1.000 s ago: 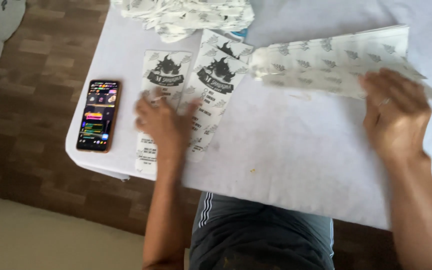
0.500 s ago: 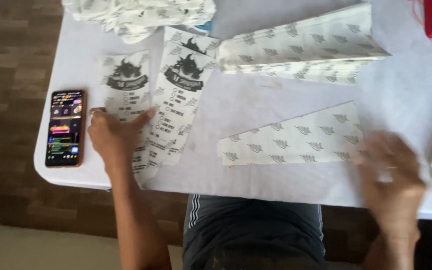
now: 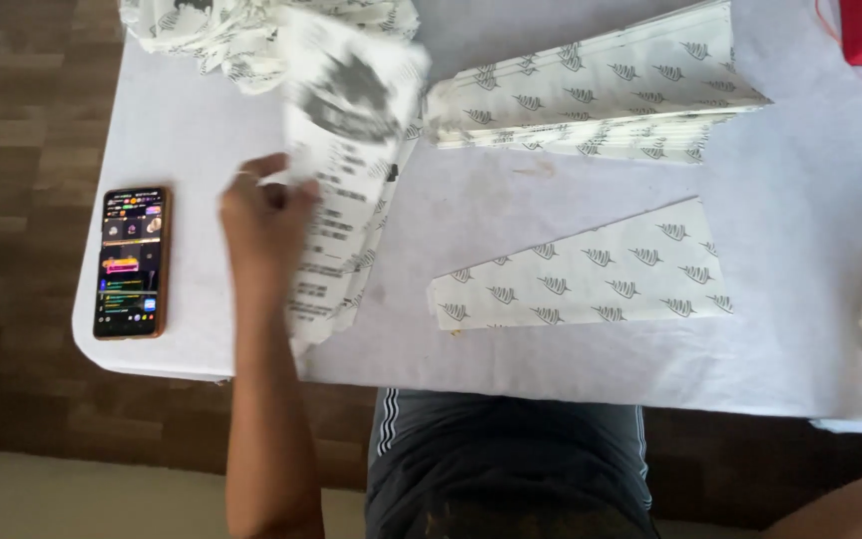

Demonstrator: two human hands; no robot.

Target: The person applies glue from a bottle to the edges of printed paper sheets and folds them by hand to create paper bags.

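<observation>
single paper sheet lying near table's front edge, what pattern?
White sheet with rows of small dark leaf-like motifs; the head view shows it clearly.

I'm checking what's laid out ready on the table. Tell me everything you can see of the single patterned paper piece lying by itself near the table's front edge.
The single patterned paper piece is a flat, white, wedge-like sheet, narrower at its left end and wider at the right, printed with rows of small dark leaf-like marks. It looks like thin paper. It lies flat on the white table, slanting slightly up to the right, below the stack of similar pieces. Neither hand touches it.
</observation>
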